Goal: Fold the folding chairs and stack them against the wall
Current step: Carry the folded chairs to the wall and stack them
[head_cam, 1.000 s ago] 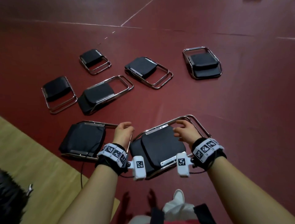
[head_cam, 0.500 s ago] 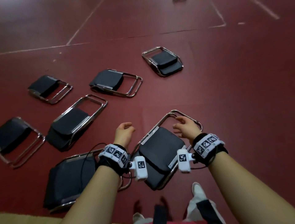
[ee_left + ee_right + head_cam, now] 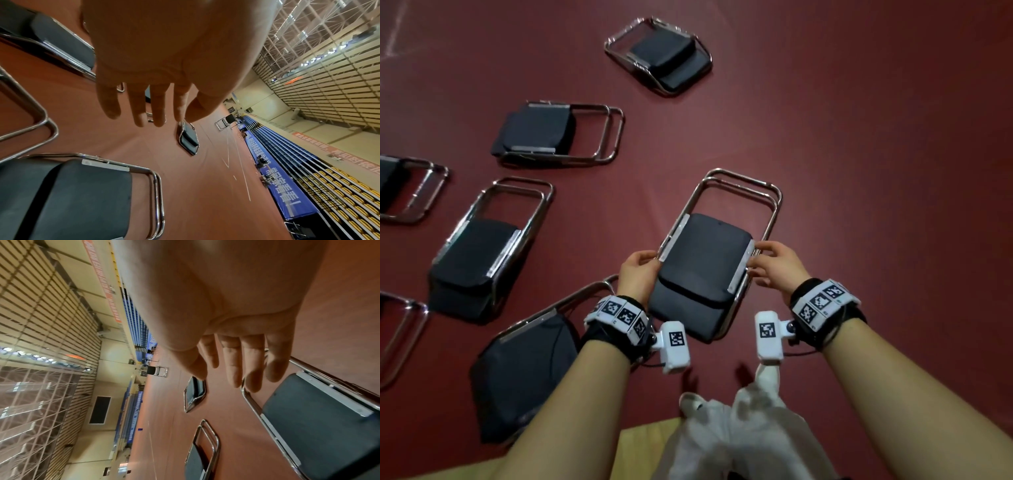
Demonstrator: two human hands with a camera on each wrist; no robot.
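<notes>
A folded chair (image 3: 705, 260), chrome tubes with a black seat pad, lies flat on the red floor in front of me. My left hand (image 3: 642, 267) is at its left rail, thumb by the metal strip. My right hand (image 3: 768, 262) is at its right rail, fingertips at the tube. The left wrist view shows the left hand (image 3: 144, 105) with fingers straight and nothing in it. In the right wrist view the right hand (image 3: 236, 366) also has straight fingers, reaching over the chair (image 3: 318, 418).
Several more folded chairs lie on the floor to the left and ahead (image 3: 661, 58) (image 3: 551, 133) (image 3: 482, 250) (image 3: 527, 370). One unfolded chair (image 3: 156, 369) stands far off near the blue bleachers (image 3: 287, 178). My white trouser legs (image 3: 739, 428) are below.
My view has swung over the chair. The right hand left the chair's top tube and moved down to its right rail. The left hand moved in against the left rail.
</notes>
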